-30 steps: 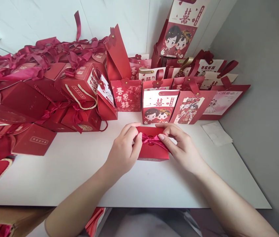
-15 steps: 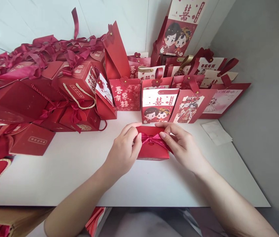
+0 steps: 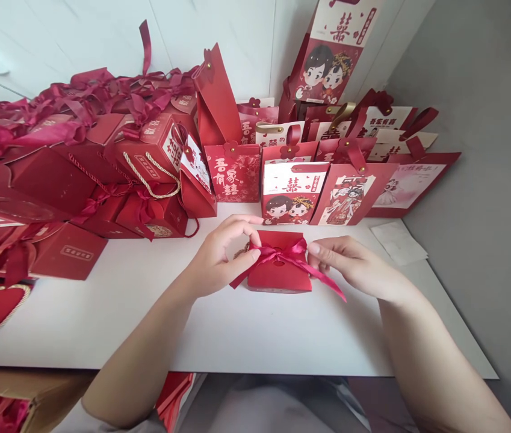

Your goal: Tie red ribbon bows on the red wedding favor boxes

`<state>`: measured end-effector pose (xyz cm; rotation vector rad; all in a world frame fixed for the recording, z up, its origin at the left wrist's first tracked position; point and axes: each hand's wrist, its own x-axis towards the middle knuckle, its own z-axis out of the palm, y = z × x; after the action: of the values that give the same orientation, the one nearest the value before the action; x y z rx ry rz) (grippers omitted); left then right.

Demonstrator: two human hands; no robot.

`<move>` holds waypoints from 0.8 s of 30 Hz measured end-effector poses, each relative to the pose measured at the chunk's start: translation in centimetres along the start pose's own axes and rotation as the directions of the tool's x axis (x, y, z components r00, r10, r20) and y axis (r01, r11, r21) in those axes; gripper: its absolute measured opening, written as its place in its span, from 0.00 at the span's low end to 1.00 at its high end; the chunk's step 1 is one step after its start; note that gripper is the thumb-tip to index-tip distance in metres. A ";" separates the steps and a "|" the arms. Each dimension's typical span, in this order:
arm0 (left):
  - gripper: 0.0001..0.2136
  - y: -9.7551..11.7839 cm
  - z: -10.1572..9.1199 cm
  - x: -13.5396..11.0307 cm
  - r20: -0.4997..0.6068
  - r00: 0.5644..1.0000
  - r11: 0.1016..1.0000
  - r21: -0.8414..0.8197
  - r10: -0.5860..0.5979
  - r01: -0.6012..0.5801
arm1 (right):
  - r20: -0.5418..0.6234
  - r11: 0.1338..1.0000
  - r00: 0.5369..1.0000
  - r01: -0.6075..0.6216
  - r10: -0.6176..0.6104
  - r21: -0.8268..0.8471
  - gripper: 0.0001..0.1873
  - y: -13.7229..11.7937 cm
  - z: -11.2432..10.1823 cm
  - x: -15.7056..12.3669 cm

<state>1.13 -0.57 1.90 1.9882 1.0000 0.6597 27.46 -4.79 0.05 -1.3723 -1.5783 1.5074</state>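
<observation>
A small red gift box [image 3: 280, 273] stands on the white table [image 3: 255, 337] in front of me, with a pink-red ribbon [image 3: 282, 255] tied in a bow across its top. My left hand [image 3: 219, 258] pinches the left loop of the bow between thumb and forefinger. My right hand [image 3: 354, 264] pinches the right loop, just off the box's right edge. One ribbon tail trails down to the right over the table, another hangs out at the box's lower left.
A heap of red boxes with ribbons and rope handles [image 3: 74, 156] fills the table's left side. Red paper gift bags [image 3: 322, 174] stand in rows along the back. A white paper slip [image 3: 397, 240] lies at the right. A cardboard box [image 3: 34, 397] sits at lower left.
Both hands have drawn apart sideways from the box's top, pulling the bow loops outward. The ribbon tails now hang loose at both sides of the box.
</observation>
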 end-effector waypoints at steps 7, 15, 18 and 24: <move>0.09 -0.5 -0.1 0.3 0.069 0.997 1.000 -0.006 -0.027 0.027 | 0.071 0.993 0.996 0.045 -0.053 0.113 0.20 0.3 1.0 0.0; 0.12 -1.5 -0.3 0.7 0.183 0.980 0.983 -0.177 0.077 -0.044 | 0.119 0.980 0.987 0.082 -0.104 0.180 0.20 0.2 0.9 0.0; 0.14 -1.9 0.0 0.8 0.189 0.978 0.978 -0.206 0.083 -0.043 | 0.128 0.983 0.985 0.096 -0.116 0.157 0.20 0.1 1.0 -0.1; 0.18 -2.1 0.3 1.0 0.122 0.990 0.984 -0.170 0.076 -0.055 | 0.105 0.985 0.980 0.169 -0.171 0.022 0.18 0.1 1.1 0.0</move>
<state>1.02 0.98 0.07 1.8967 0.7803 0.6222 26.52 -5.25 -0.25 -1.1347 -1.7022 1.5054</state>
